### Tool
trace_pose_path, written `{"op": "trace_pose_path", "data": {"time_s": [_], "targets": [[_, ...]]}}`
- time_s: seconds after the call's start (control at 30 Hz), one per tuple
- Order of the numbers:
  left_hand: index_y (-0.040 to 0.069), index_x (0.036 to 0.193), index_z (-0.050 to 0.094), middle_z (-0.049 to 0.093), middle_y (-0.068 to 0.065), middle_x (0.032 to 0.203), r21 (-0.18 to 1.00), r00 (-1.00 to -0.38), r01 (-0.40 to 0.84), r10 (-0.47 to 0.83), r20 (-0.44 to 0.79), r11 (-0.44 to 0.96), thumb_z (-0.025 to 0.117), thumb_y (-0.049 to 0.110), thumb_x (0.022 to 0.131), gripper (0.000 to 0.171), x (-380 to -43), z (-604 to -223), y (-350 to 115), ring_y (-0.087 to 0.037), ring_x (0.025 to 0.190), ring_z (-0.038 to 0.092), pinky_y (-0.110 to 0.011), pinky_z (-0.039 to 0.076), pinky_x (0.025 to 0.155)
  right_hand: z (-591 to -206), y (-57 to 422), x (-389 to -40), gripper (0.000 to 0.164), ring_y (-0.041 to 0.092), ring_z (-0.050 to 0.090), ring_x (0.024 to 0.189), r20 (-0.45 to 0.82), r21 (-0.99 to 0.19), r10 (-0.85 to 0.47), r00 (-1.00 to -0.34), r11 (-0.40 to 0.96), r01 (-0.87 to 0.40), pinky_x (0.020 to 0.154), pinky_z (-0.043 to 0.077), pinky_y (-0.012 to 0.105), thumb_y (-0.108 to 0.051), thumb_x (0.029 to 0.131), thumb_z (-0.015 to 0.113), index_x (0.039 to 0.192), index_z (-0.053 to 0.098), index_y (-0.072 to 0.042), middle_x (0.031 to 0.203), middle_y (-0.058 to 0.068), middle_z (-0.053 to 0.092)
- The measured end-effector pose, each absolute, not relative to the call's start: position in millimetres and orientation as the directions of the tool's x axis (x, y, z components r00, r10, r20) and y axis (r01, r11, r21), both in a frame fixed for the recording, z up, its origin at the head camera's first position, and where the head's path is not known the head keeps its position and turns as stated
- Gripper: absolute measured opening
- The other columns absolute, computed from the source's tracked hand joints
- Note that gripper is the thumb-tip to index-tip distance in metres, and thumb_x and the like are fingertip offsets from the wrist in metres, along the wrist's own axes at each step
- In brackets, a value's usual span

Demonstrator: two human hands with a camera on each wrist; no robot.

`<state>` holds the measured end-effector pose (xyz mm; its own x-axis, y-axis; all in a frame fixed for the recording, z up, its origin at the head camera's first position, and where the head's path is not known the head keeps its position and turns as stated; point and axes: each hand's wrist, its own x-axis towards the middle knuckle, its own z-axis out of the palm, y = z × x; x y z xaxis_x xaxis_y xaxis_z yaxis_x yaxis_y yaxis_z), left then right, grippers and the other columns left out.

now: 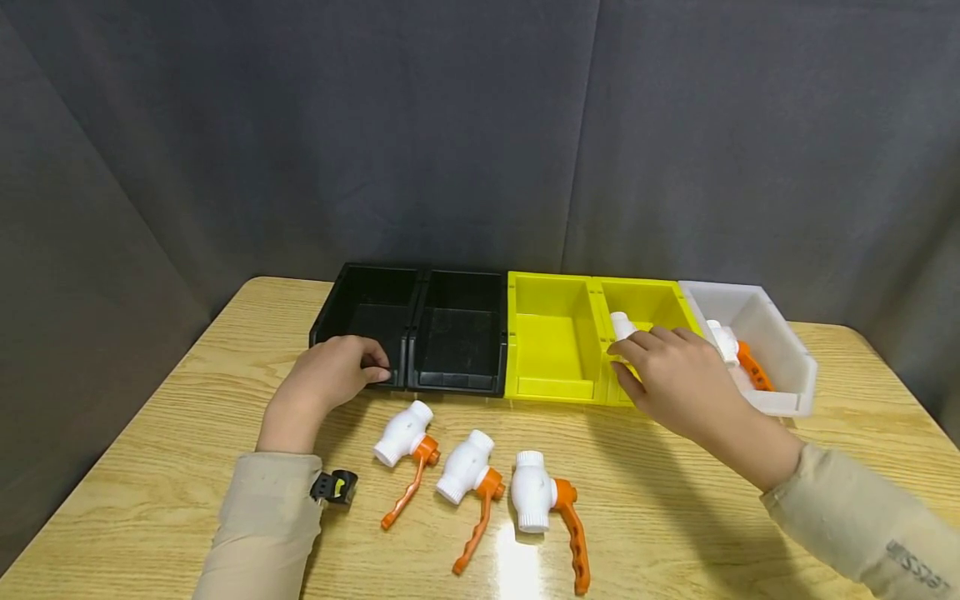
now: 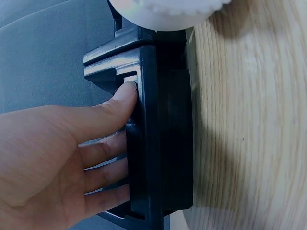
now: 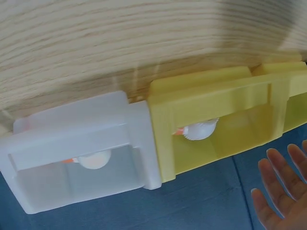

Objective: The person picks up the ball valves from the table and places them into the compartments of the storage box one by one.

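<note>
My left hand (image 1: 333,375) is at the front of the leftmost black bin (image 2: 148,129). In the left wrist view, its thumb (image 2: 125,93) touches the rim and the other fingers reach behind the front wall, their tips hidden. My right hand (image 1: 667,375) hovers over the front of the right yellow bin (image 1: 645,292), fingers spread and holding nothing. A white ball valve (image 3: 200,129) with an orange handle lies inside that bin, partly hidden by the hand in the head view. Another ball valve (image 1: 723,342) lies in the white bin (image 1: 802,379).
Three white ball valves with orange handles lie in front of the bins: one at left (image 1: 403,433), one in the middle (image 1: 467,467) and one at right (image 1: 532,492). A second black bin (image 1: 459,379) and another yellow bin (image 1: 555,387) stand between the hands. Behind hangs a grey curtain (image 1: 465,133).
</note>
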<state>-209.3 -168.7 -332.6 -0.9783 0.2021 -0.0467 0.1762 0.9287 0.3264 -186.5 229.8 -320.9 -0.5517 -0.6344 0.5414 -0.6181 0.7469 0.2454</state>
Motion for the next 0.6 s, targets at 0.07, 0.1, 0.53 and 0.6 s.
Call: {"op": "trace_pose_path", "data": {"time_s": [0.07, 0.1, 0.53, 0.6], "targets": [[0.009, 0.105, 0.074, 0.070, -0.009, 0.102, 0.327, -0.978, 0.179, 0.204, -0.045, 0.928, 0.070, 0.020, 0.093, 0.016, -209.2, -332.9, -169.0, -0.025, 0.087, 0.061, -0.048, 0.049, 0.084, -321.6, 227.9, -184.1, 0.013, 0.029, 0.066, 0.075, 0.536, 0.244, -0.640, -0.550, 0.742, -0.625, 0.066, 0.053, 0.044, -0.010, 0.080, 0.075, 0.091, 0.072, -0.004, 0.084, 0.008, 0.071], [0.009, 0.105, 0.074, 0.070, -0.009, 0.102, 0.326, -0.978, 0.179, 0.205, -0.045, 0.928, 0.070, 0.020, 0.093, 0.016, -209.0, -333.0, -169.1, -0.025, 0.087, 0.061, -0.048, 0.049, 0.084, -322.0, 227.0, -182.9, 0.014, 0.029, 0.066, 0.075, 0.535, 0.243, -0.644, -0.547, 0.738, -0.630, 0.066, 0.053, 0.044, -0.010, 0.079, 0.075, 0.091, 0.072, -0.004, 0.085, 0.008, 0.071], [0.009, 0.106, 0.074, 0.070, -0.009, 0.102, 0.322, -0.977, 0.178, 0.205, -0.052, 0.930, 0.070, 0.020, 0.094, 0.017, -209.4, -332.7, -169.0, -0.025, 0.087, 0.060, -0.048, 0.049, 0.084, -327.3, 207.0, -164.3, 0.020, 0.027, 0.068, 0.078, 0.531, 0.230, -0.685, -0.498, 0.683, -0.694, 0.069, 0.055, 0.042, -0.014, 0.078, 0.079, 0.094, 0.073, -0.003, 0.087, 0.007, 0.071], [0.009, 0.106, 0.074, 0.070, -0.009, 0.102, 0.323, -0.977, 0.179, 0.207, -0.053, 0.929, 0.070, 0.020, 0.094, 0.017, -209.3, -332.5, -169.0, -0.025, 0.087, 0.061, -0.048, 0.049, 0.084, -328.7, 203.7, -161.1, 0.020, 0.027, 0.068, 0.079, 0.526, 0.225, -0.689, -0.498, 0.678, -0.700, 0.071, 0.056, 0.043, -0.014, 0.079, 0.079, 0.095, 0.073, -0.003, 0.088, 0.007, 0.072]]}}
